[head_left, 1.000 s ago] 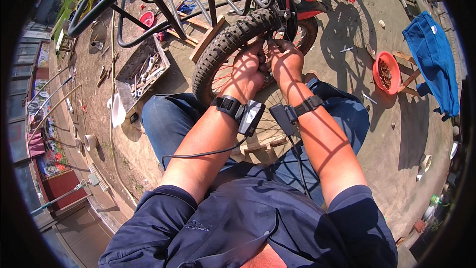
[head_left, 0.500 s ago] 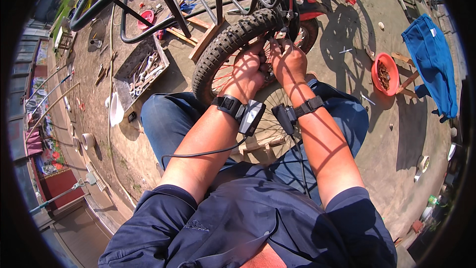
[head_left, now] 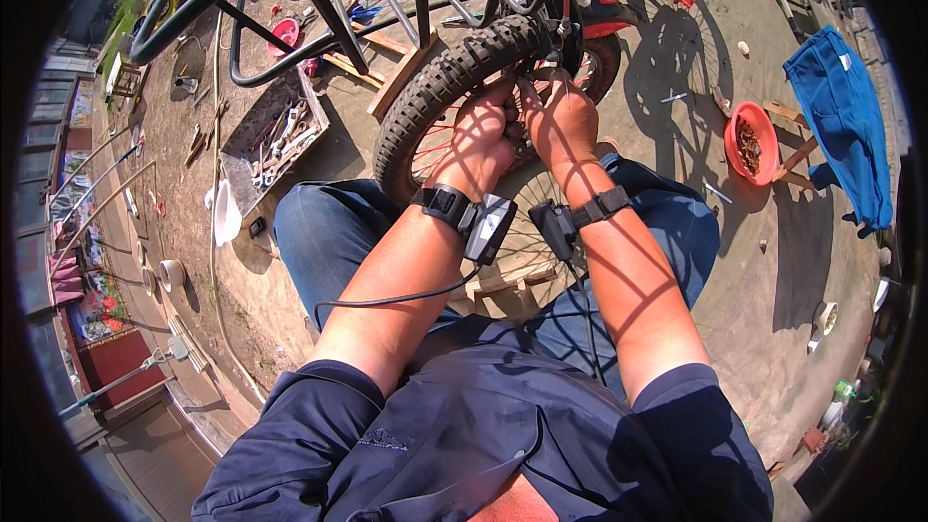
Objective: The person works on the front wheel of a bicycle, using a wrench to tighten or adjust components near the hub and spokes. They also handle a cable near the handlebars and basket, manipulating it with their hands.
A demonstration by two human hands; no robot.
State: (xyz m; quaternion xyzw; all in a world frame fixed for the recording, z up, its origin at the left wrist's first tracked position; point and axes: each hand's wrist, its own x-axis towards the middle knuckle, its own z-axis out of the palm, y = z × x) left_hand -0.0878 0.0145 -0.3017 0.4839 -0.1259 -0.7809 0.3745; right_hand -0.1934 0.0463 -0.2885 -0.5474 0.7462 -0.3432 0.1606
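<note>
A bicycle front wheel with a knobby black tyre [head_left: 406,126] and red spokes stands before me. My left hand [head_left: 483,130] is closed with curled fingers among the spokes near the hub, with what it grips hidden. My right hand [head_left: 559,114] is beside it, fingers pinched at the lower fork and hub area, on something I cannot make out. A red and black mudguard [head_left: 604,12] is over the wheel, and a black tube carrier [head_left: 290,56] juts out above it. Straps with small devices and cables are on both wrists.
A metal tray of tools [head_left: 258,169] lies at left. Wooden pieces [head_left: 396,87] lie by the tyre. A red bowl of small brown parts [head_left: 750,140] sits at right beside a stool with blue cloth [head_left: 841,126]. Hoses, poles and scattered items lie along the left ground.
My right hand's fingers have shifted slightly at the hub and its back is turned a little. My left hand stays almost in place.
</note>
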